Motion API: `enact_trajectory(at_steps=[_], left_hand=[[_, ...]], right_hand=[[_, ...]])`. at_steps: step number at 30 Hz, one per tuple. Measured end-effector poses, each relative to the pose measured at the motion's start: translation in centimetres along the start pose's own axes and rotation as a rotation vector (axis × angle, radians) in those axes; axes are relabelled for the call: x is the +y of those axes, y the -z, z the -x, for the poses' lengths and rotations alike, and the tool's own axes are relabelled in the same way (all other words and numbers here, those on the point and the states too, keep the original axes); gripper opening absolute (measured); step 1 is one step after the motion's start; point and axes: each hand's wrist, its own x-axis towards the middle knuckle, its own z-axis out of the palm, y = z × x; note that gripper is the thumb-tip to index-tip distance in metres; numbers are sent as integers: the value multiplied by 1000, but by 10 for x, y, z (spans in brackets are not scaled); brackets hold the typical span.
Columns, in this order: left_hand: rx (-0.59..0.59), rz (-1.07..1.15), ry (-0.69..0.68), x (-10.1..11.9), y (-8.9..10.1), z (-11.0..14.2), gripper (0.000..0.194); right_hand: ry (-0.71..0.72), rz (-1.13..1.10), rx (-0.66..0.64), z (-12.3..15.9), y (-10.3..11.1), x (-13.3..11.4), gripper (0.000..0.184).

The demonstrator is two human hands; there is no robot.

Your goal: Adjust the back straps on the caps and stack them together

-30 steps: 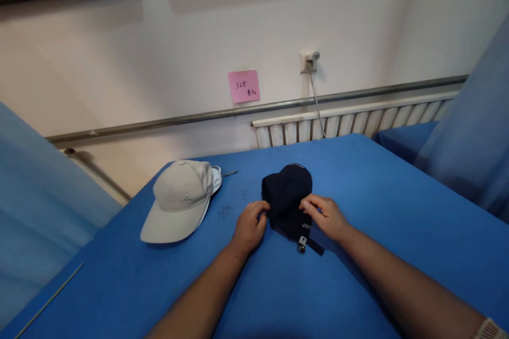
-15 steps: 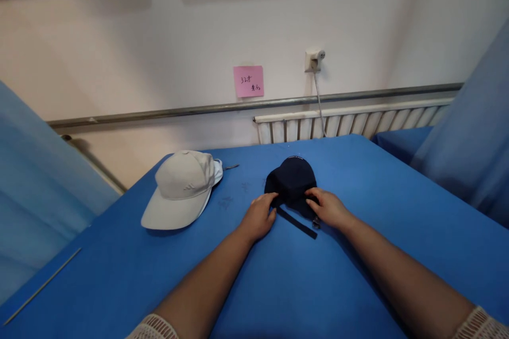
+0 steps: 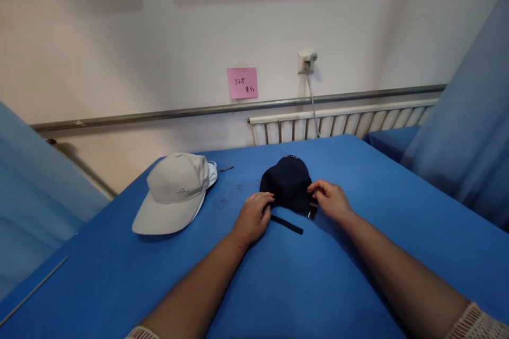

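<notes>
While its rounded end points toward the wall, a dark cap lies between two hands

As the dark cap sits right of centre on the far half of a blue table, its long axis runs roughly from the person toward the wall. White marks line its far edge. The opposite end faces the person, with a metal buckle at its right corner and a loose strap lying slantwise from beside the left hand, its free end toward the lower right.

The left hand comes in low, fingers bent onto the cap's near left edge, thumb close beneath. The right hand is at the opposite edge, thumb and forefinger narrowly spaced. Whether either one grips the fabric, I cannot tell. Both bare forearms reach forward from light openwork sleeves.

A pale cap stands farther left on the table, brim toward the lower left, and a thin rod lies along the left side. Beyond are a radiator, a metal pipe, a pink note and a socket with a plugged-in cable. Blue curtains hang on both sides.
</notes>
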Motion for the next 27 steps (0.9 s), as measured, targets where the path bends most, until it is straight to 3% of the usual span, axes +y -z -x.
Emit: enact_trajectory(at_steps=[4,6,9,15,19,24,27], left_hand=[[-169,-30,-17,7,-6,-2,29],[-209,-42,0,8,-6,-4,26],[-223,-74,35,8,-1,-8,17],[-242,-194,82,7,10,-10,29],[-194,-218,125,7,14,-11,32],[-116,-158,189,8,11,-9,14],[-89,-99,148,7,1,-8,31]], right_hand=[[271,-108,-274,7,-11,-12,30],[328,-91,-377,7,-16,-11,31],[238,-11,-335,5,-21,-2,30],[-3,-49,-178,0,-16,11,27],[-107,-61,-69,-4,-4,10,29],[-33,-124,-163,4,-6,-4,25],[116,-85,-228,11,-18,-15,22]])
